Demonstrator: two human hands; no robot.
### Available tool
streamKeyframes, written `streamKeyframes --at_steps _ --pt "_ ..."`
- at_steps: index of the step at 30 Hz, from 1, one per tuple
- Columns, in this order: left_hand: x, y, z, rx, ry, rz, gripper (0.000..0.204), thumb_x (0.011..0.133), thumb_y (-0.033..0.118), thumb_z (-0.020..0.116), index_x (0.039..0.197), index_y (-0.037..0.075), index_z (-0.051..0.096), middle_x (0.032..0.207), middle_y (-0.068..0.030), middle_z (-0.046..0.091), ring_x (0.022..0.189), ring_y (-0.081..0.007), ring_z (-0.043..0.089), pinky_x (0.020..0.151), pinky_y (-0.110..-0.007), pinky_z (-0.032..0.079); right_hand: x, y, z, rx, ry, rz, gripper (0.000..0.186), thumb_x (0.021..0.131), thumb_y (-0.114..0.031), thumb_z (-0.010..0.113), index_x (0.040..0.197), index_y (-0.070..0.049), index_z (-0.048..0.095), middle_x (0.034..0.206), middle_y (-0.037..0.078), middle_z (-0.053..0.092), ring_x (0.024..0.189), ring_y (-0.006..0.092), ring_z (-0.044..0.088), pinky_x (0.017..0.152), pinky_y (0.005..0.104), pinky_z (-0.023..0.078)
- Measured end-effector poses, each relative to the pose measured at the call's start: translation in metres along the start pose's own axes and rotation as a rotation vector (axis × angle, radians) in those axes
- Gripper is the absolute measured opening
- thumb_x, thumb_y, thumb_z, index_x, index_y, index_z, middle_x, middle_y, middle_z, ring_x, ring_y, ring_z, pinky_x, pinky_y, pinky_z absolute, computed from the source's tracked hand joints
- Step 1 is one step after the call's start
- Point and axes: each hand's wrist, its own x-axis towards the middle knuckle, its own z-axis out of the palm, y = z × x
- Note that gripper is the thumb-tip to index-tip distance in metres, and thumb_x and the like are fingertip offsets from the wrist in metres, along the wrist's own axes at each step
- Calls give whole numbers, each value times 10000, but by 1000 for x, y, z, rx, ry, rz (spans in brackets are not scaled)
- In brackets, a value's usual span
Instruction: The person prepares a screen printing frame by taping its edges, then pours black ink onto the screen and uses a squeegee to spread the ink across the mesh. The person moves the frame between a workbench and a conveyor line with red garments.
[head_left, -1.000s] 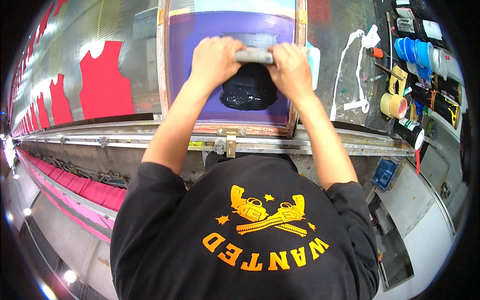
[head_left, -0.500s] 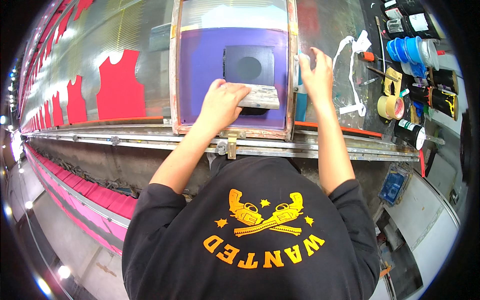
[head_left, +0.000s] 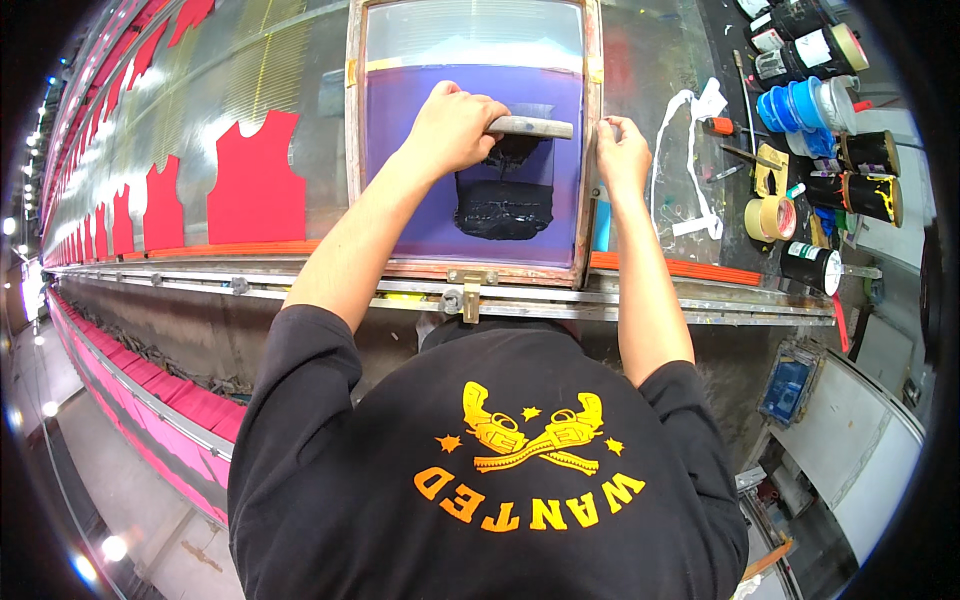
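My left hand [head_left: 452,128] is closed round the left end of a squeegee [head_left: 540,127], its pale wooden handle lying crosswise over the purple mesh of a printing screen [head_left: 415,220]. Below the squeegee, thick black ink [head_left: 504,212] lies in a wet, ridged patch. More dark ink shows just under the blade, partly hidden by the handle. My right hand [head_left: 623,158] has its fingers curled at the right rail of the wooden screen frame [head_left: 592,60] and appears to grip it.
Red vest-shaped fabric pieces [head_left: 255,180] lie in a row on the long table to the left. A metal rail [head_left: 380,290] runs along its near edge. At right are a white cord [head_left: 668,130], tape rolls [head_left: 770,218], blue tubs [head_left: 800,103] and several dark ink containers [head_left: 870,152].
My left hand has pushed the squeegee away from me, uncovering black ink nearer me. The right hand's outstretched fingers have curled in at the frame's right rail.
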Motion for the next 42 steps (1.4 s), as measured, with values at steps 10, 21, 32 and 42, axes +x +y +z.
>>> streamKeyframes --at_steps 10,21,32,42 --pt "-20 7 25 76 238 10 460 756 113 730 1216 139 729 1180 -49 731 1071 -261 671 1003 -443 443 -1 4 0 19 33 -12 277 950 -347 703 1104 -125 761 772 124 701 726 250 679 724 403 532" --pt "-148 76 89 -111 260 -15 649 660 51 781 1295 128 670 1291 -52 661 1230 -245 596 1046 -459 431 11 16 -4 105 55 -234 375 986 -322 682 1191 -16 749 1068 161 781 970 247 735 903 369 551" --pt "-197 -25 29 -275 426 61 652 670 136 815 1309 144 688 1326 -24 684 1215 -218 616 1073 -463 428 8 -142 28 235 -91 -219 346 1038 -257 666 1196 47 711 1053 78 751 940 119 660 867 281 508" --pt "-328 -234 -25 -285 197 -43 507 669 76 778 1171 129 735 1188 -43 716 1155 -255 632 1026 -466 427 -131 -204 277 116 55 -115 316 970 -276 646 1059 10 745 1008 225 755 952 365 730 860 438 554"
